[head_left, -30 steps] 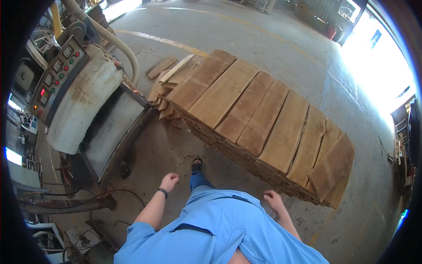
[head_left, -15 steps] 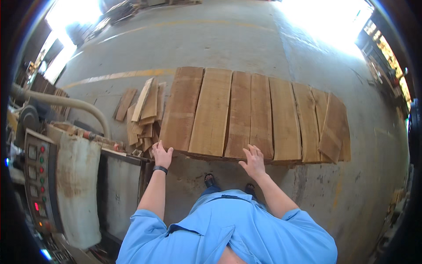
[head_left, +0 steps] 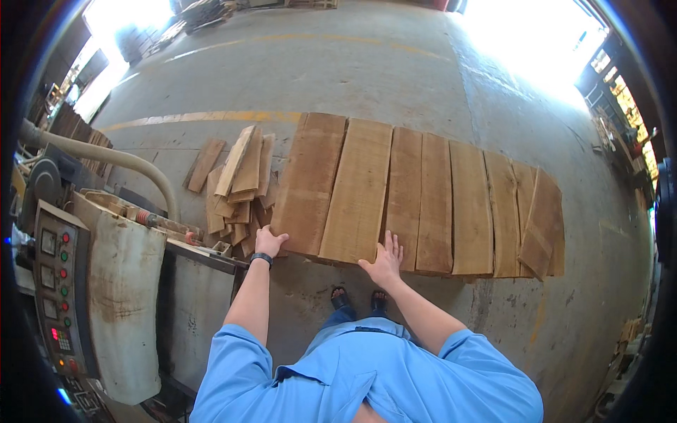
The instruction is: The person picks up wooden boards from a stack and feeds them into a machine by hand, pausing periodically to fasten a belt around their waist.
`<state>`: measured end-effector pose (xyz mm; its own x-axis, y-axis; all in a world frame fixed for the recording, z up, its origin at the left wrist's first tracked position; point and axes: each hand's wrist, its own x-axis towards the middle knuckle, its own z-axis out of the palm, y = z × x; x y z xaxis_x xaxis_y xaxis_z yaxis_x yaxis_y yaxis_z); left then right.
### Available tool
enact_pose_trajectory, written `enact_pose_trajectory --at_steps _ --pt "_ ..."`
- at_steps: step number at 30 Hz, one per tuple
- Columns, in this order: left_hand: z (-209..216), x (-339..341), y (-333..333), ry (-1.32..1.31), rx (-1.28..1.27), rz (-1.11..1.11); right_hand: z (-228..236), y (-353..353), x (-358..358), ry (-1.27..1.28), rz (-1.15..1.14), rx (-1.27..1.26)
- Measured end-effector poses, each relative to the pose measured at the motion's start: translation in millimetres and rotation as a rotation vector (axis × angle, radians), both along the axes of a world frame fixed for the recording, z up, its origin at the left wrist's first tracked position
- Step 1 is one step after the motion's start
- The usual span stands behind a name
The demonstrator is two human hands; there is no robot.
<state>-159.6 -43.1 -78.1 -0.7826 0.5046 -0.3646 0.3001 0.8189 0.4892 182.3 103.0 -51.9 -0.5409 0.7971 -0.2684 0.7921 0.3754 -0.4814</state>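
Note:
A row of long brown wooden boards lies side by side in front of me, forming the top of a low stack. My left hand (head_left: pixel 269 242) is at the near left corner of the leftmost board (head_left: pixel 310 185), its thumb over the end and its fingers bent around the left edge. Fingers spread, my right hand (head_left: pixel 385 262) rests on the near end of the third board (head_left: pixel 403 197). Its thumb lies by the near end of the second board (head_left: pixel 357 190). At the right, a shorter board (head_left: pixel 541 222) lies aslant over the others.
Wood offcuts (head_left: pixel 243 176) are heaped on the floor left of the stack. Close on my left stands a machine with a button panel (head_left: pixel 60 282) and a beige hose (head_left: pixel 116 151). Yellow lines (head_left: pixel 233 116) mark the concrete floor beyond.
Both hands have come down onto the boards. My left hand has closed at the leftmost board's corner, and my right hand has shifted left. The view has shifted slightly.

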Motion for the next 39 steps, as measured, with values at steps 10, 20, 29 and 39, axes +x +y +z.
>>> enact_pose_trajectory --at_steps 10,20,29,39 --pt "18 -20 7 -0.301 0.337 0.048 -8 -10 -10 0.444 -0.116 -0.082" --pt "56 8 7 -0.729 0.365 -0.062 34 55 -4 0.800 -0.443 -0.658" --pt "17 73 -49 -1.116 0.527 0.135 39 66 193 0.660 -0.568 -0.663" --pt "-15 164 -75 -0.881 0.625 0.204 -60 -5 256 1.029 -1.182 -0.537"
